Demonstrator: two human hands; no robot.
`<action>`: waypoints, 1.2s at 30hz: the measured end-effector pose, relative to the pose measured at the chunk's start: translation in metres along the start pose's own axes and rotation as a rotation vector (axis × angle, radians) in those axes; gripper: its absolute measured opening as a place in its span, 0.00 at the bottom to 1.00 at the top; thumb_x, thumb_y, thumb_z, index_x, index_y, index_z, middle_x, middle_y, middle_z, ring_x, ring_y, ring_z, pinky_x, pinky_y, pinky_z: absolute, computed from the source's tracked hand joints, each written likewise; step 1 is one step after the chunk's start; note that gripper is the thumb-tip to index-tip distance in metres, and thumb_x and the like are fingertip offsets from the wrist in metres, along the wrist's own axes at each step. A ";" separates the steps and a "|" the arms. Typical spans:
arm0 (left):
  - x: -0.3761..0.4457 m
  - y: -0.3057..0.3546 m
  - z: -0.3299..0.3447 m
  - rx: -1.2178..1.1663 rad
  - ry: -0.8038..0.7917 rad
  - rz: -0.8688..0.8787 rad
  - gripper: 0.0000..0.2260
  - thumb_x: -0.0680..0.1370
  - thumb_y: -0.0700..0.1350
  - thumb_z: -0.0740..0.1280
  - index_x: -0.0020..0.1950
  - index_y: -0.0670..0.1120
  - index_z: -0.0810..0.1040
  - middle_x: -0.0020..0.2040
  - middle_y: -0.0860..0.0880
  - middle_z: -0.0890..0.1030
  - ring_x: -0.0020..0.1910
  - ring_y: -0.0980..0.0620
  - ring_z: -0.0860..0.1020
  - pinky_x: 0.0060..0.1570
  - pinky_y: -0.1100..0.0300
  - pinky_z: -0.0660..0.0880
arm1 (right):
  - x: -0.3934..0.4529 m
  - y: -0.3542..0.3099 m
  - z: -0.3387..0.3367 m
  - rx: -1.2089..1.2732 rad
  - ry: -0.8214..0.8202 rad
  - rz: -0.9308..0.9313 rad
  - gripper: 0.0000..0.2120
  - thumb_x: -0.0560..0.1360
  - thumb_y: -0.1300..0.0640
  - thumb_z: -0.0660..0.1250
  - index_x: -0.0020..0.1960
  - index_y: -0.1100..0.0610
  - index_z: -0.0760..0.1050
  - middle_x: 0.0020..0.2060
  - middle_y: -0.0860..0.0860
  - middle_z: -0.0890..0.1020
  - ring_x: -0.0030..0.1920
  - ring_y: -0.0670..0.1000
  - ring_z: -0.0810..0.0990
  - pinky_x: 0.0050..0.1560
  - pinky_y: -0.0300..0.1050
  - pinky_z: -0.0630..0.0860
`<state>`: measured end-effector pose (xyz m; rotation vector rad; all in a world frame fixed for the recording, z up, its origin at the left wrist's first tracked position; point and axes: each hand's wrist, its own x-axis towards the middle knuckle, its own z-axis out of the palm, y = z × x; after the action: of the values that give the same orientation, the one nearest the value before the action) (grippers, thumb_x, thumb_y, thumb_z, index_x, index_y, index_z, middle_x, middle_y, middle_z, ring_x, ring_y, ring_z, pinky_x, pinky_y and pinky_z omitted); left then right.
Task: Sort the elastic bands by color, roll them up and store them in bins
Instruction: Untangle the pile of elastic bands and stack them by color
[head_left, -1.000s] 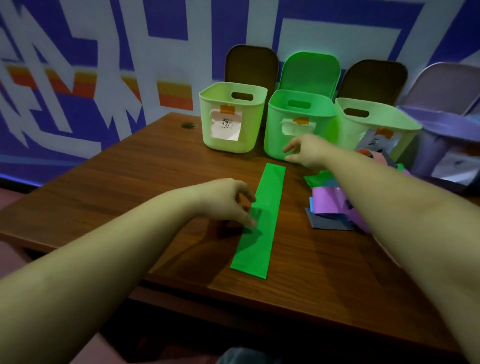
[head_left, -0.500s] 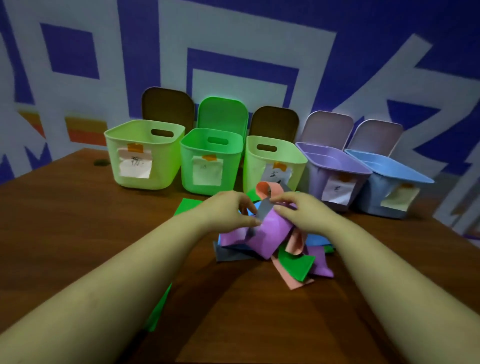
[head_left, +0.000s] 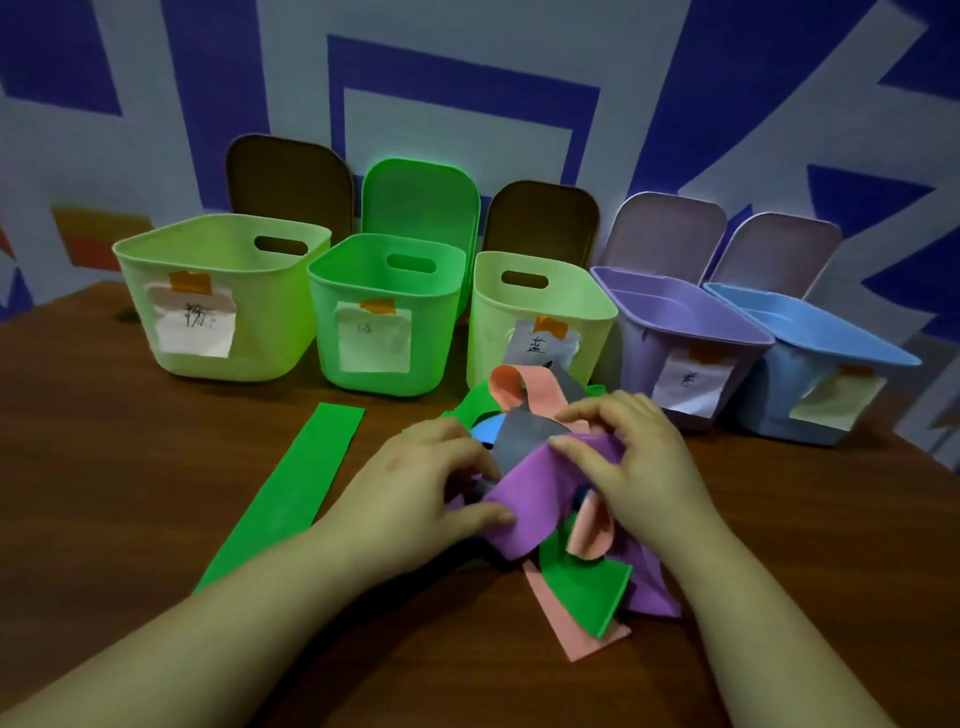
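Head view: I find both hands in the tangled band pile (head_left: 550, 499) on the table (head_left: 130, 493), before the bins (head_left: 384, 312). Left hand (head_left: 415, 488) pinches the purple band (head_left: 530, 488) at its near edge; right hand (head_left: 639, 457) pinches its upper edge. I judge the bands light, limp, stretchy, liable to snag; best taken at a free end. One green band (head_left: 291, 493) lies flat, apart.

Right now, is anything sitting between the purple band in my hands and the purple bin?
Nothing solid blocks the way. The purple band, pinched by the left hand and right hand, is tangled with grey and pink bands. The purple bin stands open, just behind the right hand.
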<state>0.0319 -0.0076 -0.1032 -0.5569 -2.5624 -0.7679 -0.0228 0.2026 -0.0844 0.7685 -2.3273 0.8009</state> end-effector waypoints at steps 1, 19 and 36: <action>-0.001 0.000 0.001 -0.018 0.027 0.017 0.16 0.66 0.65 0.66 0.45 0.56 0.79 0.42 0.59 0.71 0.43 0.61 0.70 0.44 0.66 0.68 | -0.001 0.002 -0.001 -0.017 0.004 -0.024 0.10 0.70 0.45 0.66 0.42 0.51 0.79 0.37 0.40 0.74 0.43 0.43 0.69 0.46 0.37 0.64; -0.004 0.010 -0.023 -0.002 0.293 0.154 0.14 0.75 0.56 0.63 0.52 0.50 0.82 0.48 0.52 0.79 0.48 0.55 0.77 0.48 0.57 0.73 | -0.011 -0.017 -0.014 0.280 0.160 0.072 0.05 0.71 0.42 0.62 0.43 0.41 0.74 0.42 0.41 0.79 0.46 0.43 0.78 0.45 0.40 0.76; 0.002 -0.019 -0.030 0.106 0.206 -0.026 0.20 0.73 0.63 0.57 0.49 0.52 0.82 0.40 0.54 0.74 0.41 0.53 0.73 0.43 0.63 0.68 | -0.010 0.011 -0.033 0.195 -0.159 0.214 0.17 0.64 0.37 0.72 0.34 0.50 0.74 0.36 0.47 0.76 0.42 0.44 0.75 0.50 0.43 0.70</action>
<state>0.0290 -0.0394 -0.0876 -0.3908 -2.4075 -0.6565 -0.0130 0.2351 -0.0724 0.6927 -2.5305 1.1100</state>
